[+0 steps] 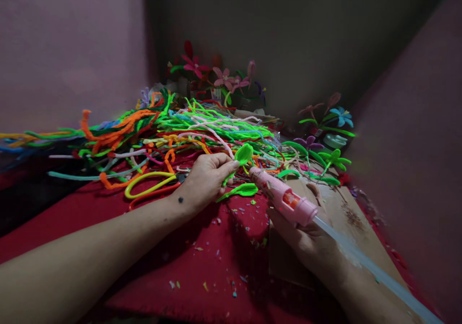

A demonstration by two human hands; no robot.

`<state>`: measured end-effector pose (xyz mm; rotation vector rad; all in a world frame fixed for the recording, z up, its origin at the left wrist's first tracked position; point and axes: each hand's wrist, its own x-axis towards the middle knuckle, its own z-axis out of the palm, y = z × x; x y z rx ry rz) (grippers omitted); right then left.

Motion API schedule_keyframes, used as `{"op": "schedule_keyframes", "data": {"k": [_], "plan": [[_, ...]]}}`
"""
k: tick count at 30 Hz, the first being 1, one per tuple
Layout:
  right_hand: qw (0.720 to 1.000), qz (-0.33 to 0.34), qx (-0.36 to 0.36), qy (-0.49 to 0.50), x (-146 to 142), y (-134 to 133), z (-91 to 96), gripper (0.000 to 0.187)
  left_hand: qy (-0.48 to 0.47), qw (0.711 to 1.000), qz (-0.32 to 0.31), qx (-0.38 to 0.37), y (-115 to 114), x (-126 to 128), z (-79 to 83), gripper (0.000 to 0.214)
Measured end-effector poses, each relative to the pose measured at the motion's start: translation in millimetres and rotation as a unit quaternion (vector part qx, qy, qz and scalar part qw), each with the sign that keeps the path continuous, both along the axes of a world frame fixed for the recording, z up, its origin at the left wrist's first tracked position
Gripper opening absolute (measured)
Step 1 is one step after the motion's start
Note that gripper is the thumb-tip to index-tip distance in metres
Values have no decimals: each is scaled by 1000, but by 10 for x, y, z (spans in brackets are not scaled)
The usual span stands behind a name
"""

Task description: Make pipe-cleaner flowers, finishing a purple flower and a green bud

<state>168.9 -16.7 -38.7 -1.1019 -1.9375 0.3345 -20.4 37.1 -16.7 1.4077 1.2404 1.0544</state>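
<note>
the left hand (204,179) has its grip pinched on a fuzzy green leaf (244,154) mid-scene, while the right hand's (314,239) grip is wrapped around a pink glue gun (285,198), nozzle just right of that leaf. a second leaf (246,189) lies slightly nearer on the red desk (207,290); a heap of pipe cleaners (216,124) spreads across the far side.

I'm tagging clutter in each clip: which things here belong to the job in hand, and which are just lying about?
In the job:
green leaf shape, in the left hand
pink glue gun, in the right hand

Apparently lying about:
yellow-and-orange-handled tool
pile of fuzzy stems
pink flowers
blue flower
</note>
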Motion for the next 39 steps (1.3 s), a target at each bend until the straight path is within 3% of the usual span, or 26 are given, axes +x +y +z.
{"op": "schedule_keyframes", "data": {"k": [4, 10, 16, 39], "plan": [[999, 0, -33, 18, 7, -4, -21, 33, -3, 1000, -3, 2, 8, 7, -4, 25], [999, -26, -18, 4, 44, 5, -77, 26, -7, 1000, -7, 11, 10, 6, -20, 27], [1000, -9, -21, 20, 7, 6, -25, 37, -11, 1000, -6, 11, 2, 16, -19, 27], [999, 13, -39, -18, 8, 11, -6, 41, 23, 999, -3, 28, 37, 13, -34, 28]]}}
